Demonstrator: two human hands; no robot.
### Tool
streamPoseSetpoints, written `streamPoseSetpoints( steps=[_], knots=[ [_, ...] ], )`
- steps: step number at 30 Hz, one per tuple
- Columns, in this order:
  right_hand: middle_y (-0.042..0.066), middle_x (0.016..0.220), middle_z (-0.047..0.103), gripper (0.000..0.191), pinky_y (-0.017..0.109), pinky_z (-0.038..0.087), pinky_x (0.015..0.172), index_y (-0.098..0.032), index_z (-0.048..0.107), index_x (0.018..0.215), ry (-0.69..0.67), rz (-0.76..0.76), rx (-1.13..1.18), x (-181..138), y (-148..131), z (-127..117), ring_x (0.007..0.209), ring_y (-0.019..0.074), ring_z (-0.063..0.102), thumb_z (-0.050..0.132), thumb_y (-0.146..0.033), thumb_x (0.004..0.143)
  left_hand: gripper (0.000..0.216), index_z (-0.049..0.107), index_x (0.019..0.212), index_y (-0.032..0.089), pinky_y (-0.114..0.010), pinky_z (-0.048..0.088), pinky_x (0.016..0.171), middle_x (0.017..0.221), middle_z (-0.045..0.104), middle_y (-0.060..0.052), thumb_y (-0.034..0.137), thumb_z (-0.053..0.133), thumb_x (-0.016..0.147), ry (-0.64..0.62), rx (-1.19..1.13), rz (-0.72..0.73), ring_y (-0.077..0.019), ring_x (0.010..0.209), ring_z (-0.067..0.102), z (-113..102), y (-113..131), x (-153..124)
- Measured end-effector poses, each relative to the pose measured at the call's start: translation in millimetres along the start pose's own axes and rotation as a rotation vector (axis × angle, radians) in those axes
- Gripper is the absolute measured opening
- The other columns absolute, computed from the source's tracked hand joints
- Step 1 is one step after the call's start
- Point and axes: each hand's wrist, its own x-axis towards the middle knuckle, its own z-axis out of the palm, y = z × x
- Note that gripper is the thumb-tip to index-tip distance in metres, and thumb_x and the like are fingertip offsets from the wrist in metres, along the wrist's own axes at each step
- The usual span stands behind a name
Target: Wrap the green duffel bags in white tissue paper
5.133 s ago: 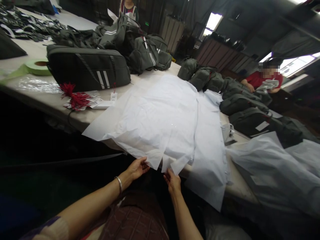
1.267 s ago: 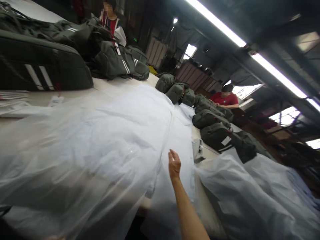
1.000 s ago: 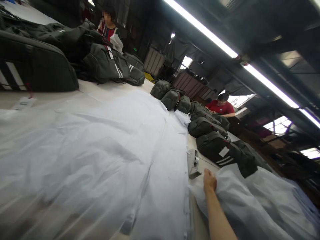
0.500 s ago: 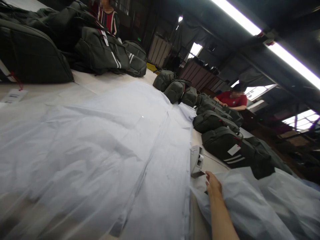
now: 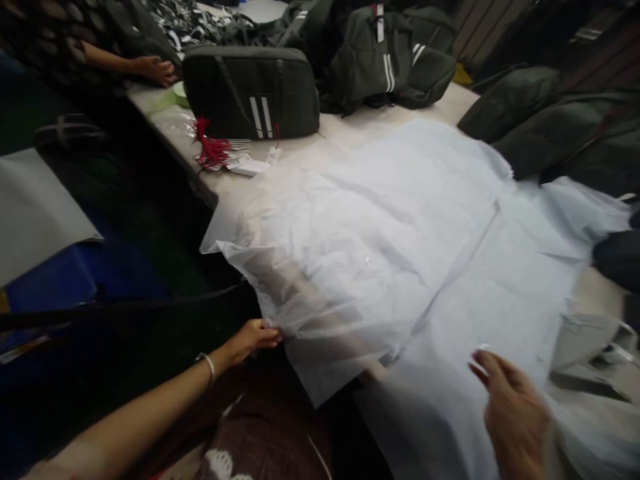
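A wide spread of thin white tissue paper sheets (image 5: 400, 227) covers the table in front of me and hangs over its near edge. My left hand (image 5: 255, 335), a bangle on its wrist, pinches the overhanging lower left edge of the top sheet. My right hand (image 5: 510, 407) hovers blurred at the lower right over the paper, fingers loosely apart, with nothing seen in it.
A dark green bag with white stripes (image 5: 250, 90) lies at the back, with a bunch of red tag strings (image 5: 213, 148) and paper tags in front. More green bags (image 5: 395, 57) are piled behind and at the right (image 5: 545, 120). Another person's hand (image 5: 153, 69) rests on the table's far left.
The view has swung down and left. My right hand has come away from the plastic bags at the right and is back over the paper. My left hand is in view again, holding the sheet's edge.
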Motion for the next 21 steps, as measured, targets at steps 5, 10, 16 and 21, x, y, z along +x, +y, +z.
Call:
streamPoseSetpoints(
  steps=[5, 10, 16, 21],
  knots=[
    [0.002, 0.067, 0.067, 0.036, 0.032, 0.054, 0.067, -0.017, 0.067, 0.088, -0.772, 0.055, 0.065, -195.3, -46.2, 140.8, 0.065, 0.0195, 0.064, 0.072, -0.047, 0.07, 0.051, 0.069, 0.087, 0.011, -0.034, 0.056, 0.084, 0.091, 0.073, -0.01, 0.045, 0.09, 0.054, -0.157, -0.129, 0.023, -0.0249, 0.091, 0.07, -7.9, -12.6, -1.4],
    [-0.007, 0.059, 0.063, 0.041, 0.026, 0.047, 0.055, -0.021, 0.052, 0.102, -0.873, 0.095, 0.073, -259.8, -42.6, 212.2, 0.054, 0.0159, 0.059, 0.069, -0.032, 0.066, 0.051, 0.063, 0.085, 0.014, -0.032, 0.055, 0.076, 0.083, 0.071, -0.006, 0.049, 0.087, 0.057, -0.249, -0.158, 0.027, -0.0222, 0.083, 0.07, -17.1, -16.0, -9.0],
    [-0.005, 0.05, 0.059, 0.029, 0.025, 0.04, 0.05, -0.022, 0.048, 0.074, -0.772, 0.064, -0.068, -254.5, -20.8, 221.1, 0.046, 0.0131, 0.052, 0.068, -0.04, 0.063, 0.045, 0.068, 0.089, 0.014, -0.025, 0.048, 0.067, 0.083, 0.07, -0.004, 0.045, 0.084, 0.06, -0.31, -0.112, 0.08, -0.0196, 0.081, 0.066, -23.0, -11.9, -9.9],
    [-0.004, 0.047, 0.056, 0.036, 0.024, 0.038, 0.047, -0.023, 0.047, 0.067, -0.695, 0.069, -0.122, -261.0, -19.2, 222.6, 0.044, 0.0132, 0.05, 0.073, -0.048, 0.06, 0.05, 0.066, 0.089, 0.015, -0.031, 0.052, 0.076, 0.083, 0.069, -0.004, 0.051, 0.083, 0.06, -0.402, -0.117, 0.085, -0.02, 0.08, 0.066, -21.3, -8.2, -9.3]
  ],
)
